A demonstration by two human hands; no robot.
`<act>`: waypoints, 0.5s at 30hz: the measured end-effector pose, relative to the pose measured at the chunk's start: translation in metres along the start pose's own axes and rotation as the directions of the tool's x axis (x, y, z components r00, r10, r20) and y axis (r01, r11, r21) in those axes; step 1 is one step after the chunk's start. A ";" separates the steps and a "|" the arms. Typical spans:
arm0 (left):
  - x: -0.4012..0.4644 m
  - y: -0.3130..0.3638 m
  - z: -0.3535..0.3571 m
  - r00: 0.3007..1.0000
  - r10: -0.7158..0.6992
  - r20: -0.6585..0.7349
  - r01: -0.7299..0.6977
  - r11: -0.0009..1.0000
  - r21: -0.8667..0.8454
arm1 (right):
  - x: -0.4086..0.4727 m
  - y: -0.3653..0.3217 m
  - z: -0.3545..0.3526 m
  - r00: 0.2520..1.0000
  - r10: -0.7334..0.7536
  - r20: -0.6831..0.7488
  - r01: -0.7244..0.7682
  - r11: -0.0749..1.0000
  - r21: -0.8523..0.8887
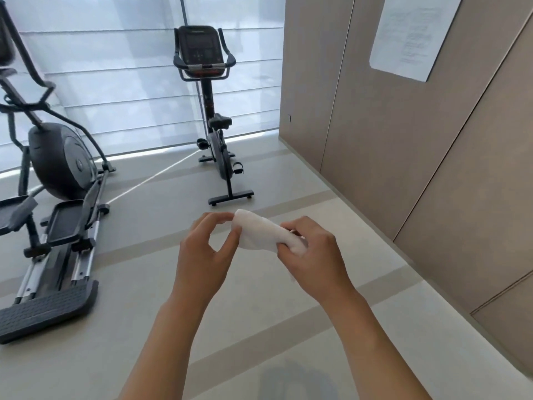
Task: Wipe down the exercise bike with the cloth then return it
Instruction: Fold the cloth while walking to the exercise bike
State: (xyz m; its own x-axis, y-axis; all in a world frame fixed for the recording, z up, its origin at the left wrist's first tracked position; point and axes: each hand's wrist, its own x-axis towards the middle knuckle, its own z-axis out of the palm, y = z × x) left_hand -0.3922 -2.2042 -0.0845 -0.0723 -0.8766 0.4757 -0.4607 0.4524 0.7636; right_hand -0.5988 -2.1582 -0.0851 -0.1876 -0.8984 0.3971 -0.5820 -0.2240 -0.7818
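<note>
Cloth [264, 232] held btwn both grips, L [202, 252] & R [313, 255].

Both bare forearms reach forward, left hand [202, 252] pinching with fingertips, right hand [314, 255] curled closed.

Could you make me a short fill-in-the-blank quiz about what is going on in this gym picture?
1. Both hands hold a white ____.
2. The exercise bike stands in front of the ____.
3. The elliptical stands to the ____ of the bike.
4. A paper sheet hangs on the ____.

Missing words: cloth; window; left; wall. The left hand and right hand grip the cloth's two ends.
</note>
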 end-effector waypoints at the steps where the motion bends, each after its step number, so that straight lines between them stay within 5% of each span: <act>1: 0.015 -0.008 -0.001 1.000 0.004 -0.002 -0.004 1.000 -0.002 | 0.015 0.001 0.008 1.000 0.002 0.003 -0.002 1.000 -0.010; 15: 0.134 -0.111 -0.009 0.997 -0.057 -0.047 0.056 0.998 -0.023 | 0.149 0.023 0.105 0.990 -0.038 0.138 0.042 0.999 -0.026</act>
State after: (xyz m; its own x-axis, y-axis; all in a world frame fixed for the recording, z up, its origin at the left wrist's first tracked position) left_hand -0.3424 -2.3702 -0.1019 -0.0042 -0.8925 0.4511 -0.4434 0.4060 0.7991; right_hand -0.5575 -2.3371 -0.0945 -0.0544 -0.9330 0.3558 -0.6097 -0.2511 -0.7518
